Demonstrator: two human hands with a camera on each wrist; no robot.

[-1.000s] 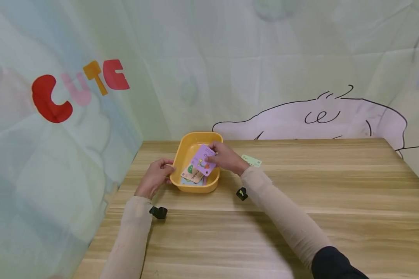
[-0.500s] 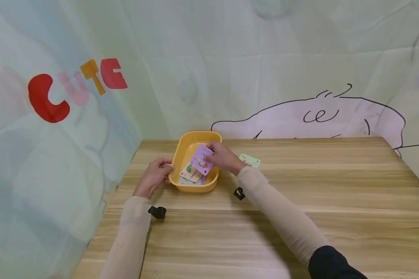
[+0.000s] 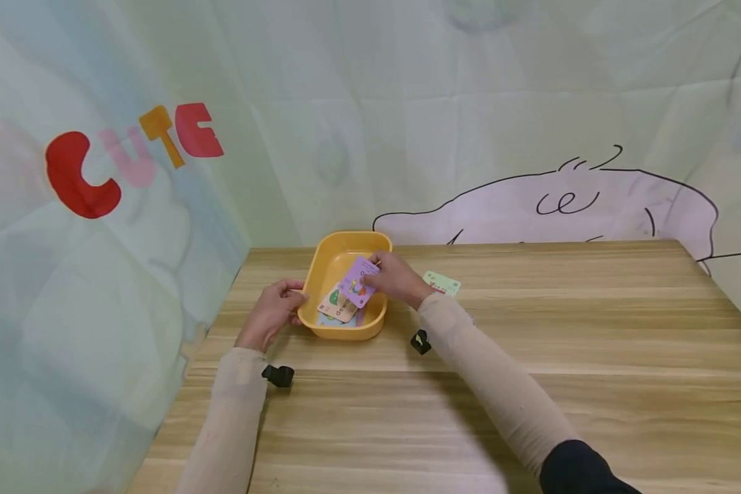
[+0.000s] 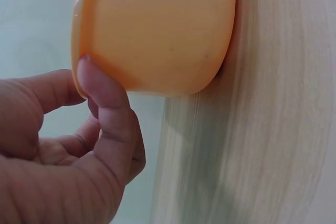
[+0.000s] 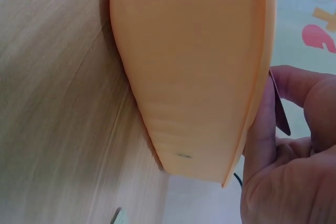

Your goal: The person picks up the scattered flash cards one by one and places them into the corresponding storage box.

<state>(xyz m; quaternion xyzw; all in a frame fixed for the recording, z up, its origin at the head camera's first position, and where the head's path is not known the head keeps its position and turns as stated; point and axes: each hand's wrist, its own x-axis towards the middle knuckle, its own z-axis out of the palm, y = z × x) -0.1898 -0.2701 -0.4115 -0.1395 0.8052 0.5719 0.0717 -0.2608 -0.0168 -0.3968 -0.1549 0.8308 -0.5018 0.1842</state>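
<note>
A yellow plastic basin (image 3: 330, 264) stands near the table's back edge. My left hand (image 3: 272, 312) pinches its left rim between thumb and fingers; the left wrist view shows the thumb against the outer wall (image 4: 157, 35). In my right hand (image 3: 398, 280) is a purple card (image 3: 358, 285) with a small picture, pinched over the basin's right side. Under it, inside the basin, lie a beige card (image 3: 335, 304) with a green picture and a light blue card (image 3: 332, 320), partly covered. In the right wrist view the card (image 5: 281, 108) appears edge-on beside the basin's rim.
A pale green card (image 3: 442, 283) lies on the wooden table (image 3: 562, 329), right of the basin and just beyond the right wrist. Black wrist-camera mounts (image 3: 278, 375) jut from both sleeves. A printed curtain (image 3: 321, 123) hangs behind the table and along its left side.
Both hands keep their holds on the basin and the purple card. The card and right hand have barely shifted; the whole view has drifted slightly.
</note>
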